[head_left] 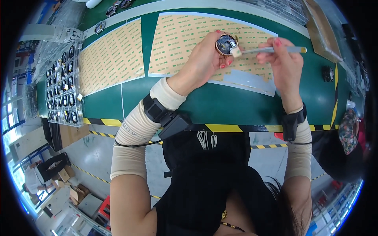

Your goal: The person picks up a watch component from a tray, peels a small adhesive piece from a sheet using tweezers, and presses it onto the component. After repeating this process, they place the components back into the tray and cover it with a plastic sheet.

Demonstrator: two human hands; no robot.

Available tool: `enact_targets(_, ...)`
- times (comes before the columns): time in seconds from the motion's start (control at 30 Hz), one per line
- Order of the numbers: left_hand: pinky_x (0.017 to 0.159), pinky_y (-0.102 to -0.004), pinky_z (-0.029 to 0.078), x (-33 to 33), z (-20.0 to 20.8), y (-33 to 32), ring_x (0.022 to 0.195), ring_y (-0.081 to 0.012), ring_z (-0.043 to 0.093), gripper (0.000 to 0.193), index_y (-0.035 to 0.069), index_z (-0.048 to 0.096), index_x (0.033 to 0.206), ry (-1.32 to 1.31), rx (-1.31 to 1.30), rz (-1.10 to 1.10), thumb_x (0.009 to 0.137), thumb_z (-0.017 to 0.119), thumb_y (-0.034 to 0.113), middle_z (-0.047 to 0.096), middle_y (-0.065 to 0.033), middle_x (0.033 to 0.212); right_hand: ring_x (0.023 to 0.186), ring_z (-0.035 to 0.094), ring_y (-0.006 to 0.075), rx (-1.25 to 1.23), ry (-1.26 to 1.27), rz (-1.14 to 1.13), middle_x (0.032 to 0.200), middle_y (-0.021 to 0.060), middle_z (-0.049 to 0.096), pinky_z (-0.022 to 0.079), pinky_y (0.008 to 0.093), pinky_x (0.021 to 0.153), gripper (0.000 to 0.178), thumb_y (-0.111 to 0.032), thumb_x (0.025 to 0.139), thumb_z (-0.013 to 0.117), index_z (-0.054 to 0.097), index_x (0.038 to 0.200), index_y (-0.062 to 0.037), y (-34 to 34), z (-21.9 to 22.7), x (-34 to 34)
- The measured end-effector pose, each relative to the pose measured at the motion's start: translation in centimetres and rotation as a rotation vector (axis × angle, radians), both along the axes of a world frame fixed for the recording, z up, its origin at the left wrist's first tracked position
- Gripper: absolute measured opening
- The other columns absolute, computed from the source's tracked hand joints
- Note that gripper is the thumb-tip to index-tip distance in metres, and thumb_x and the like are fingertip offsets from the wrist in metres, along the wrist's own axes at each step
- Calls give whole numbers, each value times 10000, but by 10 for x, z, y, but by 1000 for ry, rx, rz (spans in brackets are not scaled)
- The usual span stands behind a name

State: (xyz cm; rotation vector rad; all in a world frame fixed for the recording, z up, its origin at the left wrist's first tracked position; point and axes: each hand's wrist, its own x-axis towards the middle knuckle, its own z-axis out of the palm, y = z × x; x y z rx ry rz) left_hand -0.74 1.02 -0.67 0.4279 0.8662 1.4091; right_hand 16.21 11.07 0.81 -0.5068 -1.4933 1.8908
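My left hand (202, 59) grips a round watch body (225, 44) by its rim, its inside showing dark electronics and a gold-coloured edge. Pinched in my right hand (283, 61) is a slim grey tool (262, 50) that looks like tweezers. Its narrow tip points left to the watch body, with a small cream-coloured piece (236, 52) at the end. The piece overlaps the watch's lower right rim; whether it touches cannot be told. Below both hands lies a tan sheet of printed adhesive backing (177, 39), with a bare pale strip (246, 80) near its front edge.
Another tan sheet (114, 55) lies to the left, beside a clear tray (63, 84) holding several watch bodies. A watch part (99, 27) sits behind that sheet. At the right are a dark round stack (327, 73) and a cardboard box (323, 29). Striped tape (224, 128) marks the table's front edge.
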Motion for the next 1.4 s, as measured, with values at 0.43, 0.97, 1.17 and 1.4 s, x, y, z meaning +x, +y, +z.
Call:
enact_targets(0.43,571,-220,365,3,3,-5,613,-110,405,265,32,437,1105,223,-105,11,851,401,99,506,-56,810,773,626,225,534,-117,-128,930,195,593,520,272,687,152,-28,878,474,528,961,86,-20,-6,-11)
enact_targets(0.97,573,-241,338,-3,0,-5,579,-107,372,372,38,457,1125,-102,19,-91,895,279,269,537,-60,876,890,594,242,846,-134,60,979,178,588,488,316,768,125,10,806,551,577,921,51,-24,-2,-2)
enact_targets(1.17,544,-232,328,-2,5,-6,574,-99,371,352,42,475,1085,-23,4,-46,901,260,250,520,-45,825,859,605,243,884,-121,-31,964,178,593,499,314,744,129,2,811,548,576,926,55,-23,-3,-4)
enact_targets(1.4,540,-235,335,-1,8,-8,577,-104,379,339,40,479,1069,6,13,-55,912,247,229,524,-51,811,768,628,252,523,-37,-42,953,207,585,523,315,714,149,-35,864,493,549,939,80,-20,-9,-5)
